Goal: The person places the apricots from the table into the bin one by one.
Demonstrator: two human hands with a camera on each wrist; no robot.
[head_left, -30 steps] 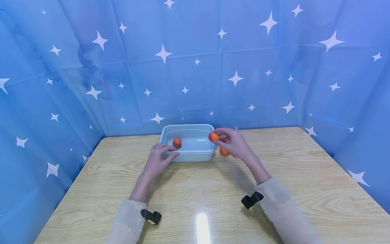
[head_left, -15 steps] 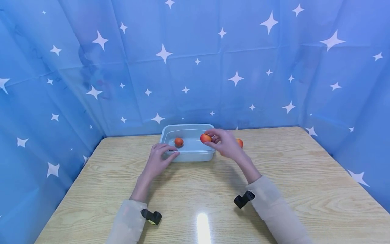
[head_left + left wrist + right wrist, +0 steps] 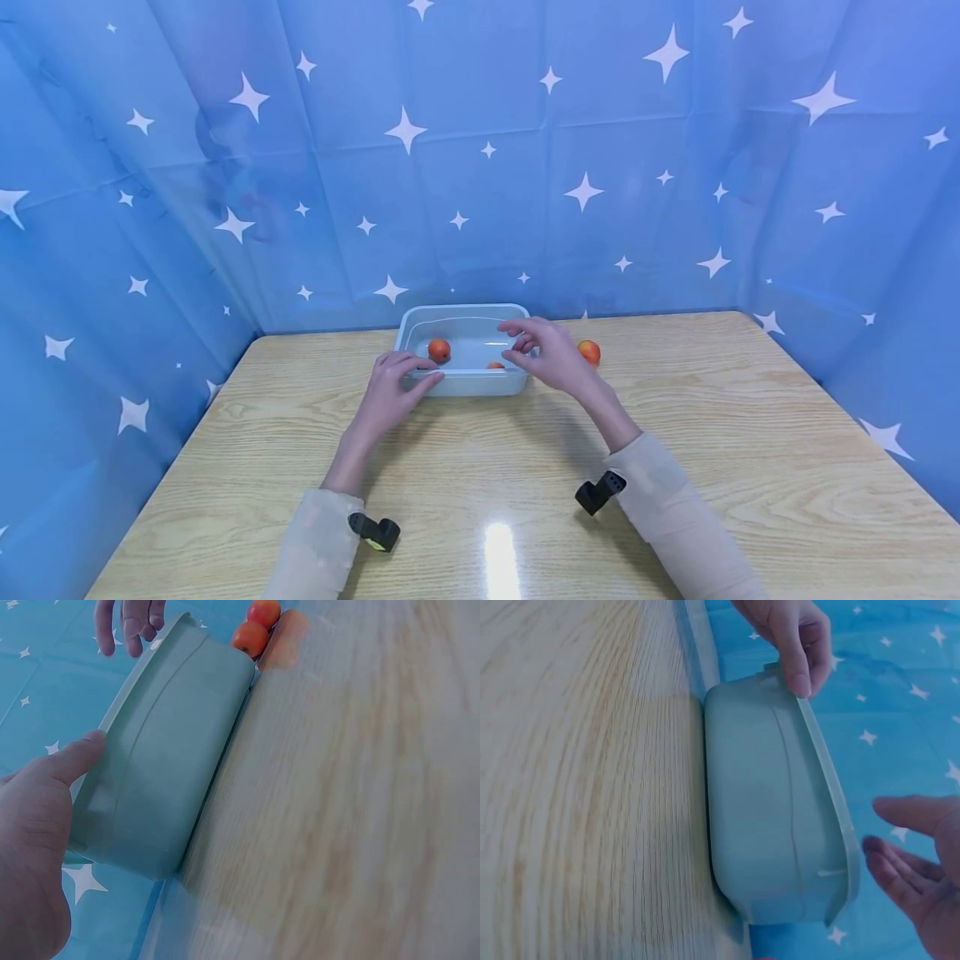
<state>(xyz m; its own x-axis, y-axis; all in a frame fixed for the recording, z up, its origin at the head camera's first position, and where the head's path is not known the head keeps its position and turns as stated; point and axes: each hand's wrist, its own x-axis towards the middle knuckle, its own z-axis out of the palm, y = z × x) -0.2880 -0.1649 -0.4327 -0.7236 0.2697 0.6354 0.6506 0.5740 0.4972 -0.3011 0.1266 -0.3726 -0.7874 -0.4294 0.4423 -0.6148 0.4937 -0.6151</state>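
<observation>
A pale blue-green plastic tub (image 3: 472,383) stands at the back of the table. My left hand (image 3: 393,387) pinches its front-left rim, thumb (image 3: 79,757) on the outer wall. Over the tub's right end hangs my right hand (image 3: 547,354), thumb and fingers apart with nothing between them. Inside, one round red-orange fruit (image 3: 438,350) lies at the left, and the top of another fruit (image 3: 496,365) shows above the front rim. Beside the tub's right end, the left wrist view shows two more fruits on the table, an upper fruit (image 3: 264,613) and a lower fruit (image 3: 250,639).
The wooden table (image 3: 465,467) runs up to a blue curtain (image 3: 480,167) with white stars behind and at both sides. In the head view, one fruit (image 3: 588,352) shows right of my right hand. Both sleeves carry a small black wrist camera (image 3: 600,492).
My right hand has moved left over the tub and let go of the fruit it held, which now lies inside. My left hand has stayed at the rim.
</observation>
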